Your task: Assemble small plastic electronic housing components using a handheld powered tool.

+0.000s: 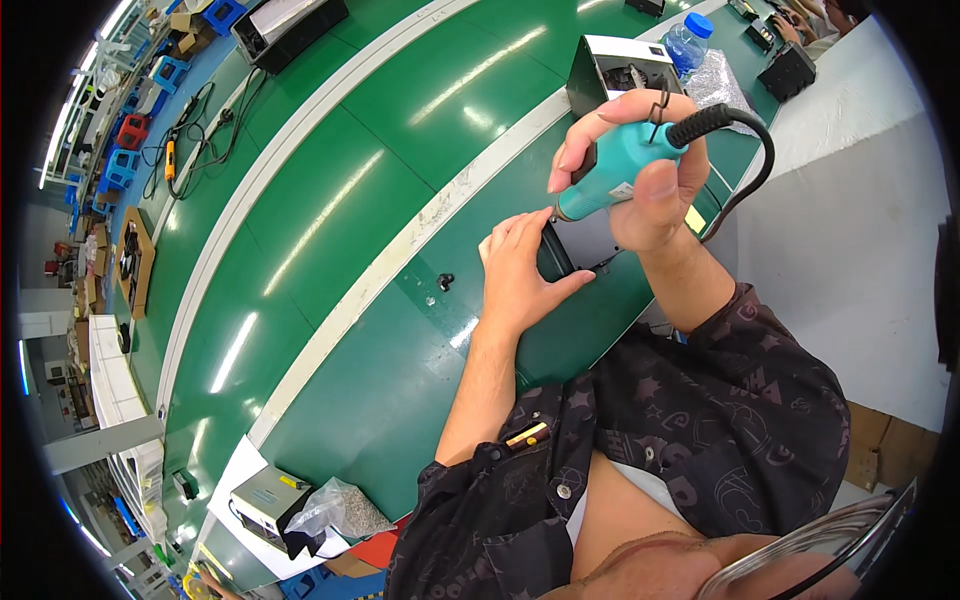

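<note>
My right hand (652,212) is wrapped round a teal electric screwdriver (612,172) with a black cord at its back end. The screwdriver slants down and left, its tip end close to the fingertips of my left hand (518,282). That hand grips a dark-edged case (556,252) with a grey panel, its fingers over the far edge and thumb along the near side. The case is on the green work surface, partly covered by both hands. Whether the bit touches a screw cannot be made out.
A small black part (445,282) lies left of my left hand. Beyond my right hand stand an open box (622,68), a blue-capped bottle (686,48) and silver wrap (722,82). A metal box (268,498) and a clear bag of small pieces (345,508) sit lower left.
</note>
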{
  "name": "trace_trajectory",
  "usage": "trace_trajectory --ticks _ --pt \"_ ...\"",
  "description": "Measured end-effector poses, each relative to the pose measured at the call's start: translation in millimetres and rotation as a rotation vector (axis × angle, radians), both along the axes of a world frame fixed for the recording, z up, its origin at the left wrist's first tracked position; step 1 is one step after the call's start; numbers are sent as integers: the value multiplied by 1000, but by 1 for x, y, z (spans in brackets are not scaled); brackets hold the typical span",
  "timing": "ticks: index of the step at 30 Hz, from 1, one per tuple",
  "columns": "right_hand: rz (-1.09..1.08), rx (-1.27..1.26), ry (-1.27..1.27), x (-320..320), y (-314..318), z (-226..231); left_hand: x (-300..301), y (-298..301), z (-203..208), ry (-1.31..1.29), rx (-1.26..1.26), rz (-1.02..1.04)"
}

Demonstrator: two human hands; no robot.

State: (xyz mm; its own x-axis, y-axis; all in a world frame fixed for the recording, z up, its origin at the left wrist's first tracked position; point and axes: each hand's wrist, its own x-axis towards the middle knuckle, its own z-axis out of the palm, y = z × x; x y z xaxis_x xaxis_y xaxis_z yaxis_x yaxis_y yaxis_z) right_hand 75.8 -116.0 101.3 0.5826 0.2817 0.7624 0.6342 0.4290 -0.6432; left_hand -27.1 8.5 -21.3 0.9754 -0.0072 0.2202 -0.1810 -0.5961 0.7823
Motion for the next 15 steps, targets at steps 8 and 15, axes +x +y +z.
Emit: trace_trajectory --ticks 8,15 --pt "-14 -6 10 1 9 -21 2 0 -1 19 3 -14" --pt "-2 21 -44 2 17 -28 2 1 -5 8 24 -21"
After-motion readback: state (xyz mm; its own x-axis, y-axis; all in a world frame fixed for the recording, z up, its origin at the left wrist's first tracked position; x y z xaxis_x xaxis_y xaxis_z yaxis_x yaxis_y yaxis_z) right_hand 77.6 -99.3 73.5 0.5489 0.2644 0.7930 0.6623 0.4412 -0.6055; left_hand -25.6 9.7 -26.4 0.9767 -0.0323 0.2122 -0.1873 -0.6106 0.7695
